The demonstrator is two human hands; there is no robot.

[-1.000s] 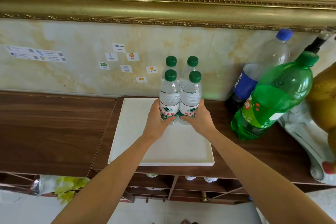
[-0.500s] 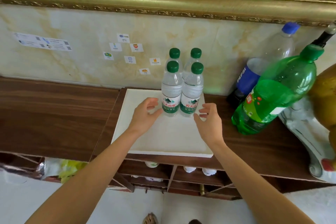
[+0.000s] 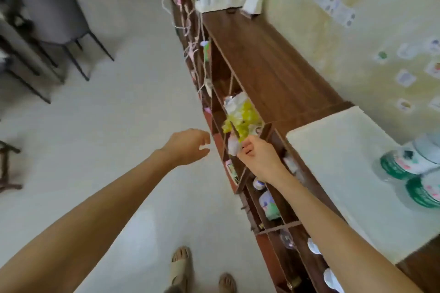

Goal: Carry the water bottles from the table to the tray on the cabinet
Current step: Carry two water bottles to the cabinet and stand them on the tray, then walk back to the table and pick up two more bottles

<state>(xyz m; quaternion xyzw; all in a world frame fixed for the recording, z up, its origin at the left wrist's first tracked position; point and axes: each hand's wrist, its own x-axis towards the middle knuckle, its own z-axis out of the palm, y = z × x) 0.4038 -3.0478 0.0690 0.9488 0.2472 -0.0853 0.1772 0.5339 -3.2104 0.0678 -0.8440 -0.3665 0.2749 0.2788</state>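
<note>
Both the left hand [image 3: 188, 147] and right hand [image 3: 258, 158] hung loosely curled and empty, clear of the tray [image 3: 338, 173]; water bottles [image 3: 409, 164] stood on its far side. Likely next: returning to the table.

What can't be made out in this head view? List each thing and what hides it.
- Water bottles: cut off by the right edge of the head view and blurred, so their count and labels are unreadable.
- Tray: its far side runs out of frame.
- Stickers on the wall: too small and blurred to read.
- Shelf contents in the cabinet: partly hidden behind the right hand and forearm.
- The table: not in view.
</note>
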